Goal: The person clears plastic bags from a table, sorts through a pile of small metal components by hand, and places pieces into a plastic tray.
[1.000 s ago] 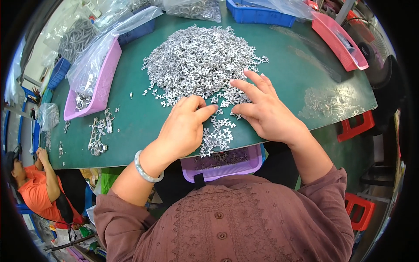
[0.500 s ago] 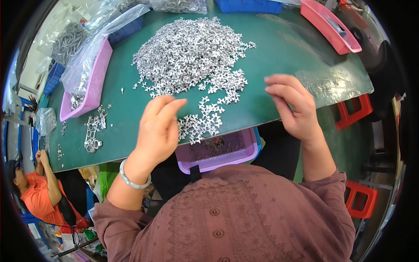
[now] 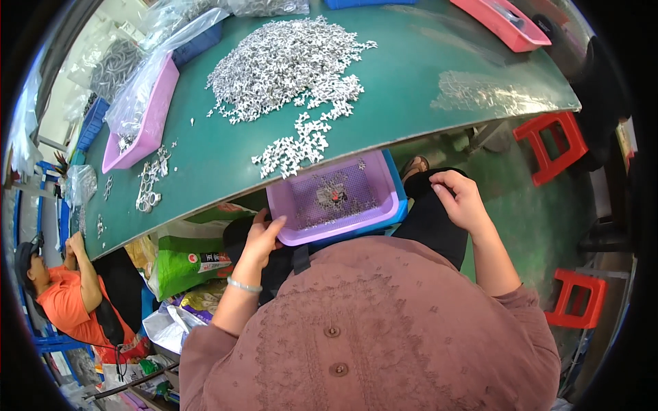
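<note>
A purple plastic basket rests at my lap below the table's front edge, with small bits scattered over its mesh bottom and a small red spot among them. My left hand grips its near left side, the thumb at the rim and the other fingers partly hidden. Over my right knee hovers my right hand, its fingers loosely bent and apart from the thumb, with nothing visible in it. On the green table lies a big heap of small silvery metal pieces. A smaller cluster of the same pieces reaches the front edge.
A blue tray shows under the basket. At the table's left are a pink basket with plastic film and some metal rings. A red tray stands far right. Red stools are on the floor. A person in orange sits left.
Both hands have come down from above the table edge. My left hand has moved to the purple basket, now more fully in view; my right hand is over my knee. The view has shifted.
</note>
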### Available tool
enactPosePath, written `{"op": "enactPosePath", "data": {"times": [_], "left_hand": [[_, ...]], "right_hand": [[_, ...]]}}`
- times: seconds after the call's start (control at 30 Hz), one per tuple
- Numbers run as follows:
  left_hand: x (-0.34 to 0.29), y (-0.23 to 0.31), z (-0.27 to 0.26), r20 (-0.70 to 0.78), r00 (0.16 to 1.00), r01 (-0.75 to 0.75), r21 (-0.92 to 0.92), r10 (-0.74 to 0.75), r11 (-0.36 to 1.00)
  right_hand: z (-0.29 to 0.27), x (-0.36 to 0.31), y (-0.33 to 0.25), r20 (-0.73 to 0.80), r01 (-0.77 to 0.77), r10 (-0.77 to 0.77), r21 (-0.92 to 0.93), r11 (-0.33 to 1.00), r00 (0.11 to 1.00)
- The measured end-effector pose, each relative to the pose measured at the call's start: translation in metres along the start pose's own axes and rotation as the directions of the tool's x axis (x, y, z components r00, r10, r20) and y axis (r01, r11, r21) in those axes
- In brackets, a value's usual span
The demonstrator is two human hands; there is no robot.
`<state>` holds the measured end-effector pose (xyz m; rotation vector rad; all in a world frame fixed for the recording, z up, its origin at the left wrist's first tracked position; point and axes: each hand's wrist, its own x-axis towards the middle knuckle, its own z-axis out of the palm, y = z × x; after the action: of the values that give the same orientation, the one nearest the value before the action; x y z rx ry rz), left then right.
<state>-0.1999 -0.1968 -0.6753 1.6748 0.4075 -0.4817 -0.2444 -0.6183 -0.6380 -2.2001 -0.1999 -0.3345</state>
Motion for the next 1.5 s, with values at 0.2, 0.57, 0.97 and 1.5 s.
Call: {"op": "enactPosePath", "data": {"times": [0.2, 0.57, 0.97, 1.5], "left_hand": [[0.028, -0.007, -0.001, 0.091, 0.989, 0.117, -0.006, -0.116, 0.993], [0.029, -0.022, 0.005, 0.045, 0.986, 0.166, -0.132, -0.161, 0.977], [0.008, 0.017, -0.007, -0.110, 0.941, 0.255, -0.394, -0.321, 0.883], [-0.030, 0.017, -0.077, -0.107, 0.889, 0.343, -0.489, -0.445, 0.802]], "right_hand": [[-0.028, -0.060, 0.024, -0.013, -0.244, 0.244, 0.009, 0.970, 0.970], [0.018, 0.012, 0.080, 0.364, -0.639, 0.571, 0.091, 0.764, 0.736], [0.148, 0.038, 0.159, 0.565, -0.719, 0.472, 0.371, 0.588, 0.677], [0.113, -0.147, 0.111, 0.513, -0.862, 0.832, -0.303, 0.407, 0.212]]}}
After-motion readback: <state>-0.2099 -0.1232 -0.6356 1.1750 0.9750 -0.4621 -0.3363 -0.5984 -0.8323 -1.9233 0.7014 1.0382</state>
